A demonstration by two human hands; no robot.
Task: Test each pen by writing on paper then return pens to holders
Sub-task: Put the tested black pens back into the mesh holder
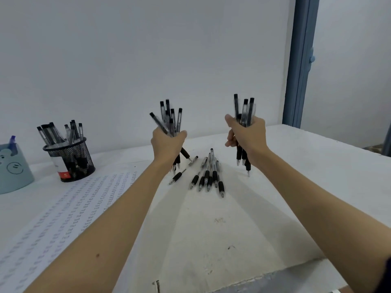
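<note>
My left hand [168, 143] grips a bunch of several black-capped clear pens [169, 117], held upright above the white table [296, 166]. My right hand [246, 136] grips a second upright bunch of pens [245, 112], tips pointing down. Between and below the two hands, several loose pens [208, 173] lie side by side on the table. A black mesh holder [70, 159] at the left holds several more pens. A sheet of paper [69, 206] covered in rows of written marks lies in front of that holder.
A pale blue cup [14, 168] with a drawn face and a blue-capped pen stands at the far left edge. A white wall runs behind the table, with a blue door frame [301, 60] at the right. The table's near edge [264, 280] is chipped.
</note>
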